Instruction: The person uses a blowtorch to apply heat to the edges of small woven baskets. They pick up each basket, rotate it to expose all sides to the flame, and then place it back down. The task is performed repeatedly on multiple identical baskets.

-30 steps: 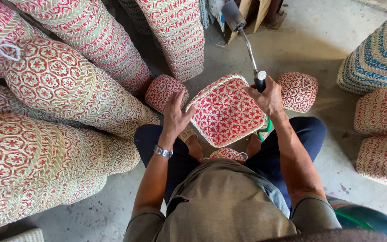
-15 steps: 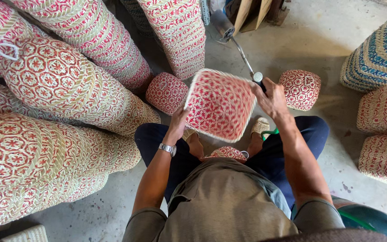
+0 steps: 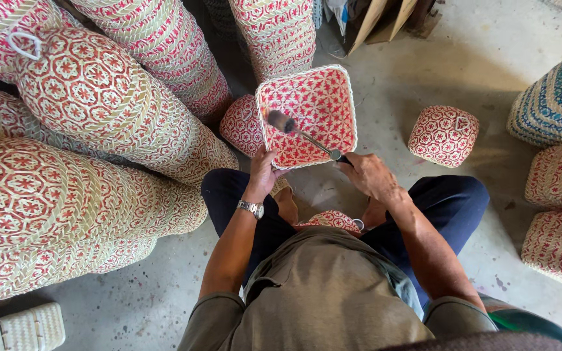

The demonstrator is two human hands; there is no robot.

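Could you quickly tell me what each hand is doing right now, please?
Left hand: closed on the rim of the square red woven basket.
Right hand: closed around the handle of a small hammer.

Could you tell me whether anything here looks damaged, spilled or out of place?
Nothing stands out. The left hand steadies the open square red-and-white basket, the right hand holds a hammer inside it, and the stacked woven baskets look intact. Only dark stains mark the concrete floor.

The square basket (image 3: 307, 114) is showing woven straw, matt and ribbed, in red and cream. The tool (image 3: 304, 135) is looking like glossy metal. The floor (image 3: 424, 78) is appearing as rough, dull concrete.
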